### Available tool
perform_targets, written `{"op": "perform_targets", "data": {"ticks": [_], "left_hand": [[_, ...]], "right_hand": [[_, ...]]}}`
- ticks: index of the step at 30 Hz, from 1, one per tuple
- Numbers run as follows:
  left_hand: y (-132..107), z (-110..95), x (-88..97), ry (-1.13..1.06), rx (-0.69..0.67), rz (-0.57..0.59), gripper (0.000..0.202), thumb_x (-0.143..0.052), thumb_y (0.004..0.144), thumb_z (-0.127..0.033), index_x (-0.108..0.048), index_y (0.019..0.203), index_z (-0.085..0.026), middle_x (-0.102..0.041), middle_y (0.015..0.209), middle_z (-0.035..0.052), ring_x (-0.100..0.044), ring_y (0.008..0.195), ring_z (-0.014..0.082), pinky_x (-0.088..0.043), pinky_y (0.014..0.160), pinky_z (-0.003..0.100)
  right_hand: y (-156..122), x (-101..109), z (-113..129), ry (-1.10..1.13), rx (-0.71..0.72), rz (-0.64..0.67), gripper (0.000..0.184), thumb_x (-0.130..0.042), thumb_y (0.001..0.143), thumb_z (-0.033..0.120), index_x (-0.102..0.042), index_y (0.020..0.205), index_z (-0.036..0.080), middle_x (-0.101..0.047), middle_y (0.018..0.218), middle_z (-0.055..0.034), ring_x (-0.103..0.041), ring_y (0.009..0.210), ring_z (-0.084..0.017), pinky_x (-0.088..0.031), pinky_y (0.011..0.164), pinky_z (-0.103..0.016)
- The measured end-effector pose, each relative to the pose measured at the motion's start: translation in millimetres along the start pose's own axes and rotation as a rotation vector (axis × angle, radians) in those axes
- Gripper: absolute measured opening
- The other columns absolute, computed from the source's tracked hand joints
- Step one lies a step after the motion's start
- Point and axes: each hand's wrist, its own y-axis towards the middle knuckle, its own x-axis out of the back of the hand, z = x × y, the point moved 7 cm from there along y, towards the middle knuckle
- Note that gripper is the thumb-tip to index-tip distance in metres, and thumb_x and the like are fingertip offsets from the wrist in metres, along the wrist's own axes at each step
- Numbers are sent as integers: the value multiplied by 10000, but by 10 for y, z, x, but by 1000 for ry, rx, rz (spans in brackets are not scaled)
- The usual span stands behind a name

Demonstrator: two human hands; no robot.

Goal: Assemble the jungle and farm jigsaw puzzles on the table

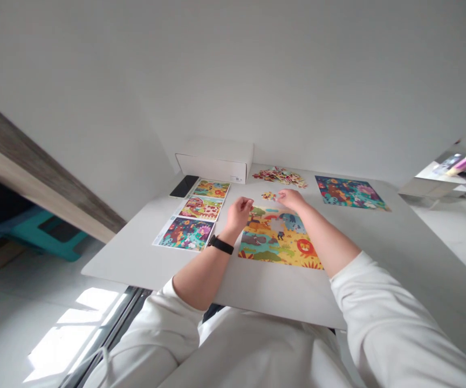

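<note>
An animal jigsaw puzzle (287, 248) with a lion, an elephant and a hippo lies on the table between my forearms. Over its upper left corner is my left hand (240, 213), fingers curled together; anything in them is too small to make out. My right hand (291, 199) is beyond the puzzle's far edge, fingertips pinched beside a small cluster of loose puzzle pieces (269, 196). Whether a piece sits in that pinch is hidden. Farther back, a larger heap of puzzle pieces (280, 176) is spread near the wall.
On the left a printed sheet (199, 209) shows three pictures, with a dark phone (184, 186) at its top. A white box (212, 161) stands at the back. Another colourful puzzle (350, 193) lies far right on the white table (131, 253). A teal stool (47, 231) is beyond the left edge.
</note>
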Motion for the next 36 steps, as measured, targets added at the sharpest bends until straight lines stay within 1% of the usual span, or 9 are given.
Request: {"op": "perform_targets", "data": {"ticks": [4, 8, 12, 17, 20, 22, 27, 32, 36], "left_hand": [[10, 45, 1, -74, 13, 18, 233, -711, 912, -410, -634, 826, -209, -705, 726, -1, -631, 670, 149, -438, 654, 256], [34, 106, 11, -125, 10, -2, 328, -773, 858, -490, -604, 796, -215, -663, 692, -14, -586, 626, 135, -416, 615, 252], [69, 174, -20, -177, 43, 15, 390, -814, 801, -545, -611, 788, -212, -665, 684, -11, -592, 614, 130, -422, 602, 247], [24, 120, -138, -245, 111, 136, 413, -823, 776, -573, -656, 820, -198, -722, 745, 27, -633, 610, 136, -481, 602, 260], [-47, -5, -204, -253, 81, 220, 396, -786, 825, -567, -692, 874, -186, -763, 818, 55, -635, 627, 128, -507, 621, 262], [-88, -73, -231, -254, 49, 261, 385, -775, 840, -557, -705, 897, -183, -780, 850, 65, -639, 644, 127, -520, 639, 266], [-125, -79, -247, -187, 29, 282, 395, -885, 725, -512, -676, 789, -183, -760, 790, 48, -641, 664, 137, -504, 629, 257], [-161, -101, -213, -90, 11, 242, 453, -893, 713, -569, -634, 724, -197, -709, 691, 17, -607, 621, 138, -446, 581, 243], [-227, -203, -221, 43, -52, 275, 536, -664, 909, -672, -628, 659, -199, -669, 633, 32, -568, 581, 140, -421, 569, 262]], "right_hand": [[197, -116, 138, -90, -17, -3, 435, -795, 908, 399, -792, 1299, 207, -759, 1381, -153, -733, 1232, -290, -547, 1006, -325], [289, -165, 161, -128, -34, -36, 312, -872, 804, 420, -837, 1038, 216, -798, 1227, -157, -757, 1127, -298, -558, 946, -327], [264, -158, 110, -40, -9, -104, 299, -904, 726, 350, -775, 962, 222, -802, 1071, -114, -756, 943, -252, -573, 859, -326], [151, -97, -38, 245, -115, -174, 156, -789, 789, 206, -681, 900, 220, -781, 900, -32, -730, 865, -200, -566, 853, -312], [13, -3, -52, 567, -104, -173, 150, -771, 814, 196, -648, 900, 206, -749, 805, -8, -713, 768, -170, -564, 790, -295], [-146, 73, -50, 763, -91, -153, 188, -789, 819, 199, -645, 941, 204, -753, 818, -10, -710, 739, -157, -559, 748, -283], [-678, 135, -110, 1099, -162, -84, 231, -825, 823, 214, -650, 974, 219, -756, 834, -2, -719, 733, -145, -556, 686, -256], [-1048, -7, -243, 1271, -229, -42, 305, -867, 787, 275, -649, 996, 234, -720, 774, 15, -719, 700, -151, -579, 676, -263], [-1170, -55, -313, 1294, -126, -60, 405, -879, 739, 389, -673, 1056, 245, -696, 806, 26, -695, 708, -139, -525, 614, -228]]}}
